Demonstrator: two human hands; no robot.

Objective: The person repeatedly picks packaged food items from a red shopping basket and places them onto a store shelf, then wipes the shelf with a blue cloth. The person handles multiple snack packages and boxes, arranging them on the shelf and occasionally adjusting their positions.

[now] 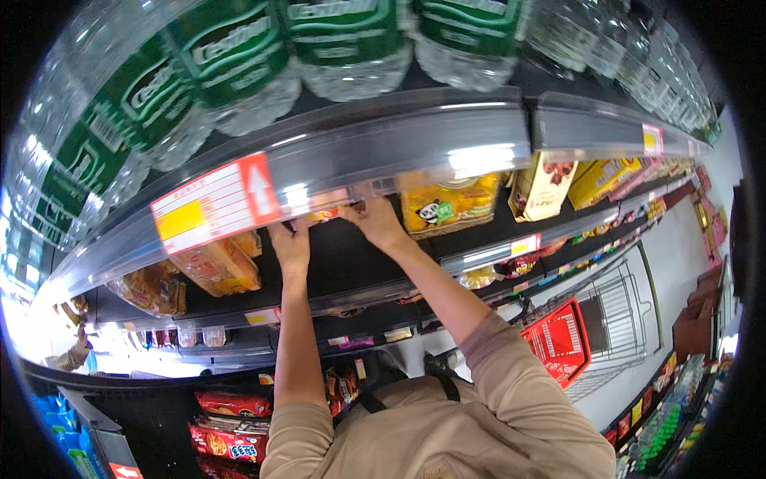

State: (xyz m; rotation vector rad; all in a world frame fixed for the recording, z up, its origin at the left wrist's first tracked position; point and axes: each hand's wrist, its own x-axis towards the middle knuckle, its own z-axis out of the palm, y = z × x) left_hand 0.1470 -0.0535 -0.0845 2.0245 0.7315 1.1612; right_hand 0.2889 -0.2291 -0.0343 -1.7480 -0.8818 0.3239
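Both my hands reach in under the clear-fronted shelf rail [383, 135] to a dark shelf [341, 257]. A pink and yellow package [323, 214] shows between them, mostly hidden by the rail. My right hand [377, 223] curls its fingers at the package's right end. At its left end is my left hand [291, 245]; its fingertips are partly covered, so its grip cannot be made out. Right of my hands stands a yellow package with a panda picture [449, 203]. Packaged bread or cake [221, 266] lies to the left, beside another wrapped loaf [152, 287].
Large water bottles with green labels [347, 48] line the shelf above. A price card [215, 200] hangs from the rail. At right, a metal shopping cart [616, 311] stands by a red basket [559, 341]. Another person's arm [69, 359] shows at far left.
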